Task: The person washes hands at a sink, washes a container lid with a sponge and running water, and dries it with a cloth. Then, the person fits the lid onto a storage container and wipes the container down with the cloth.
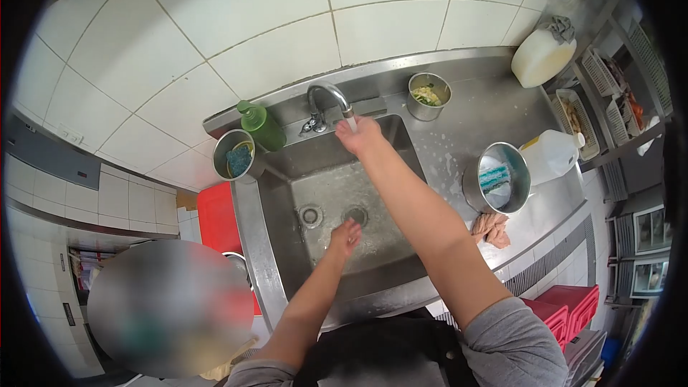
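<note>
My right hand [360, 137] is raised under the spout of the chrome faucet [330, 90], palm up and fingers loosely apart. A stream of water falls onto it from the spout. Lower down, my left hand [347, 237] hovers over the steel sink basin [326, 272], its fingers stretched and nothing in them. Near it on the basin floor are a round drain strainer [310, 216] and a dark drain hole [354, 216]. The basin's bottom looks wet.
Left of the faucet stand a green bottle [263, 126] and a metal pot with a scrubber [239, 160]. The right counter holds a small pot of food scraps [429, 97], a pot with a teal sponge [496, 178], a pinkish cloth [491, 230] and a plastic jug [550, 157].
</note>
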`<state>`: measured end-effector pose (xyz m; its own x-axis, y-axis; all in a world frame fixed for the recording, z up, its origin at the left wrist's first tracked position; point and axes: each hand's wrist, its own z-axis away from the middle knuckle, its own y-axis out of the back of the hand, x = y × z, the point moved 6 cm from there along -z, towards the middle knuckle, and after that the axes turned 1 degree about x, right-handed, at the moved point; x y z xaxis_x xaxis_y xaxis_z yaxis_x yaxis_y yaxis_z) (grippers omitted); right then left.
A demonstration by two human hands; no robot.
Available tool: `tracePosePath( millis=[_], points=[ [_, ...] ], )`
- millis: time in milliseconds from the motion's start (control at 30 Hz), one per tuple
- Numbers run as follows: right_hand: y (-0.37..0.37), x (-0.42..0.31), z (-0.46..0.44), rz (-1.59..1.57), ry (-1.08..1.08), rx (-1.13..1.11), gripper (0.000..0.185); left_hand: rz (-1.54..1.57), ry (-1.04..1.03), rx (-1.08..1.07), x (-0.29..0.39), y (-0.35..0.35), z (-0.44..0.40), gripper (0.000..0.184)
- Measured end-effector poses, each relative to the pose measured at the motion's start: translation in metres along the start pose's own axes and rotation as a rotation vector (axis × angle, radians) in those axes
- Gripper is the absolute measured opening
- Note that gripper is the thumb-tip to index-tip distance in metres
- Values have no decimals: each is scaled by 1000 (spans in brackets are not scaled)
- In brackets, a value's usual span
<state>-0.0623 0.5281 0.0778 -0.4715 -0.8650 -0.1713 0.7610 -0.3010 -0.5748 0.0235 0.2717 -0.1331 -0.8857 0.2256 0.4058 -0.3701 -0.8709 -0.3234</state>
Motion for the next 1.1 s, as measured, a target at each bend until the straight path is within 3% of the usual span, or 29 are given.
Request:
tracePosePath(
  millis=[33, 100, 233, 300, 333, 433, 467, 500, 533, 567, 600, 800, 900, 967, 1000, 1033, 1067, 1100],
  points=[
    [1, 0, 10, 2, 0, 0, 35, 195, 37, -44, 14, -13, -7, 37],
    [-26, -2, 42, -130, -27, -517, 35, 411, 62, -17, 53, -46, -12, 39],
    [6, -6, 38, -46, -20, -359, 34, 359, -135, -182, 127, -124, 17, 36],
    [35, -15, 42, 365, 99, -415, 35, 329, -185, -207, 148, -159, 29, 37],
    [51, -22, 48, 360, 104, -413, 35, 307, -238, -225, 159, -173, 28, 38],
    [102, -51, 77, 412, 242, -429, 38, 218, -191, -95, 191, -206, 10, 39],
    [123, -60, 88, 457, 287, -409, 39, 330, -244, -125, 205, -219, 16, 41],
    [151, -66, 92, 517, 321, -364, 38, 440, -294, -155, 218, -231, 22, 44],
    [181, -72, 95, 574, 355, -313, 38, 670, -216, -389, 231, -240, 7, 47],
    [212, -76, 100, 636, 366, -247, 36, 696, -306, -433, 239, -244, 9, 48],
    [243, -80, 105, 696, 380, -178, 34, 693, -201, -568, 241, -251, 28, 47],
    [394, -86, 138, 905, 404, 52, 27, 641, -69, -610, 238, -242, 8, 53],
    [399, -103, 171, 1024, 765, 64, 25, 666, -34, -554, 246, -259, 34, 55],
    [403, -127, 186, 979, 981, 196, 32, 801, -22, -836, 256, -274, 52, 59],
    [386, -152, 215, 1014, 1233, 414, 41, 798, -11, -844, 248, -277, 48, 59],
    [361, -172, 244, 1031, 1475, 635, 50, 430, -77, -640, 234, -264, 30, 58],
    [354, -189, 253, 1032, 1512, 788, 59, 64, -139, -431, 224, -248, 13, 57],
    [350, -205, 259, 1027, 1546, 944, 68, 6, -22, -284, 212, -230, -4, 56]
  ],
)
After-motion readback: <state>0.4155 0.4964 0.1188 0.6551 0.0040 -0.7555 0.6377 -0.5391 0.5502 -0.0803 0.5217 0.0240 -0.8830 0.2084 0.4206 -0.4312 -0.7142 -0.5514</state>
